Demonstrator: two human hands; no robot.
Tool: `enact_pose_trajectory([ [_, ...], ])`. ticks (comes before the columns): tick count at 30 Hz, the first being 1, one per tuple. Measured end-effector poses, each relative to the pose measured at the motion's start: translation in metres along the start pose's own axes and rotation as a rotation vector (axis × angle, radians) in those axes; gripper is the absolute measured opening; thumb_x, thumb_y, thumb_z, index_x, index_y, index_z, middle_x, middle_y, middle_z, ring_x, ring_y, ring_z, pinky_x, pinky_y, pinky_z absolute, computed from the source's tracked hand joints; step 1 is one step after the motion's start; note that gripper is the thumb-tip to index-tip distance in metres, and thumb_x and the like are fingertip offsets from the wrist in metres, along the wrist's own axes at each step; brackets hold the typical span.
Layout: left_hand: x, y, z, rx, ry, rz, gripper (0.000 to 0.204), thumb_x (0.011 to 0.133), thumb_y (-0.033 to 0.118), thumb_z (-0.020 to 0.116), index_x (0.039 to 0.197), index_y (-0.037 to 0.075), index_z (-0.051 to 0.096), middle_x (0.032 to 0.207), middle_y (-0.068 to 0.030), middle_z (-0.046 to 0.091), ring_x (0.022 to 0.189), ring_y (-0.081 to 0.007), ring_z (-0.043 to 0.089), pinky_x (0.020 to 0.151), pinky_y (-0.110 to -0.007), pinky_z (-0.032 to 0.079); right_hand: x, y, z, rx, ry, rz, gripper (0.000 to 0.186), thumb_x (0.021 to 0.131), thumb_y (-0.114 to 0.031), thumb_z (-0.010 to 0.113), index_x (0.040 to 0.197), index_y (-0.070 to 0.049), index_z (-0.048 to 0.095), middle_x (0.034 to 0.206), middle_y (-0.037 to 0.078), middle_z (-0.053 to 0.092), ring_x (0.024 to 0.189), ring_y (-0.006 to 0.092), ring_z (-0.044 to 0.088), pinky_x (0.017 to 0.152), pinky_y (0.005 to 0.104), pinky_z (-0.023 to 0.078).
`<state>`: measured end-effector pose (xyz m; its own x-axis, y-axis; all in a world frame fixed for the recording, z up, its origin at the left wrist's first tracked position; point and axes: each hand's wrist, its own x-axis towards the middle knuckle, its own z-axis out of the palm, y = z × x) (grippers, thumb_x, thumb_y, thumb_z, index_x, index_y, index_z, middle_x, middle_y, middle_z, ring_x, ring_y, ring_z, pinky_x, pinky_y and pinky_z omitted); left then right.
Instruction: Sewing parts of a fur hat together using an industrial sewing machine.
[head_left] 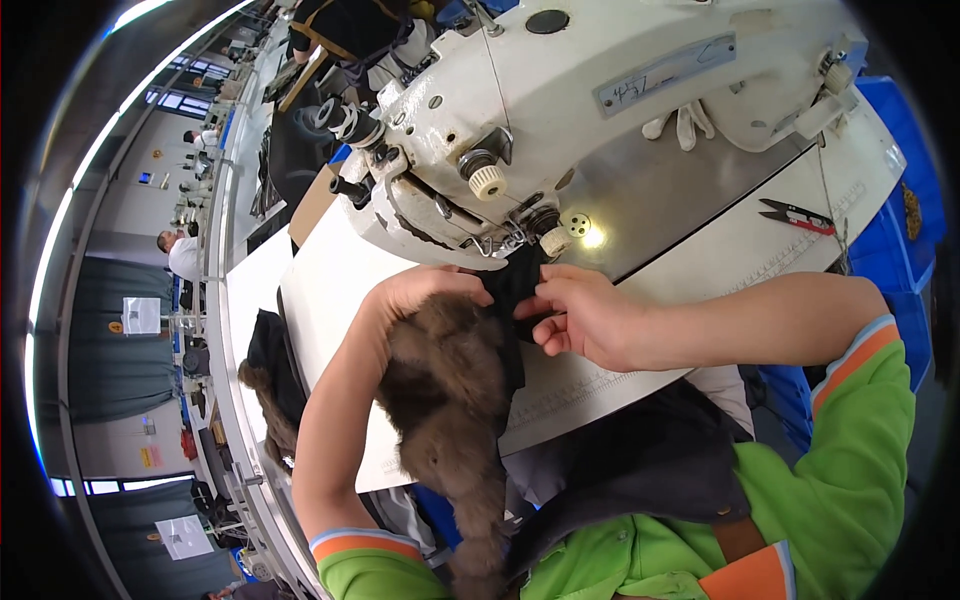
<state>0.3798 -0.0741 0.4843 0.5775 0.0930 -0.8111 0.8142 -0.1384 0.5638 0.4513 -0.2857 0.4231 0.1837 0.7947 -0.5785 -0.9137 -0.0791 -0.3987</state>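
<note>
So on the left we've got our left hand (pixel 425 290) cupped over the top of the brown fur piece (pixel 450 400), fingers curled down on it, and the fur trails off the white surface (pixel 330 300) toward us. Right next to it the black fabric (pixel 512 290) sits under the sewing machine (pixel 560 110) needle, with our right hand (pixel 580 315) pinching its edge; red-handled snips (pixel 797 216) lie far right

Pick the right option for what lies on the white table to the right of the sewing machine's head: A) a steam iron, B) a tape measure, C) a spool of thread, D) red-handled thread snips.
D: the red-handled thread snips lie alone on the white table, well to the right of where the left hand and right hand hold black fabric at the needle.
</note>
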Motion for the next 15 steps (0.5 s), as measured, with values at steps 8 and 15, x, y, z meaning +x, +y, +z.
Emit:
enact_pose_trajectory([
  [8,0.004,-0.005,-0.003,-0.078,-0.023,-0.063,0.032,0.079,0.025,0.067,0.098,-0.001,0.069,0.096,-0.0067,0.068,0.091,-0.0149,0.06,0.085,-0.028,0.046,0.003,0.006,0.002,-0.243,-0.068,-0.054,0.018,0.098,-0.018,0.049,0.11,-0.004,0.048,0.093,0.011,0.059,0.061,0.0174,0.059,0.05,0.0303,0.051],
  [15,-0.013,0.004,0.04,0.373,0.163,0.332,0.058,0.073,0.014,0.069,0.126,-0.004,0.053,0.113,-0.0132,0.064,0.112,-0.0209,0.057,0.097,-0.031,0.042,-0.006,-0.01,-0.01,-0.454,0.016,-0.176,0.021,0.095,-0.016,0.053,0.103,0.002,0.047,0.081,0.012,0.059,0.055,0.0188,0.061,0.045,0.0313,0.053],
])
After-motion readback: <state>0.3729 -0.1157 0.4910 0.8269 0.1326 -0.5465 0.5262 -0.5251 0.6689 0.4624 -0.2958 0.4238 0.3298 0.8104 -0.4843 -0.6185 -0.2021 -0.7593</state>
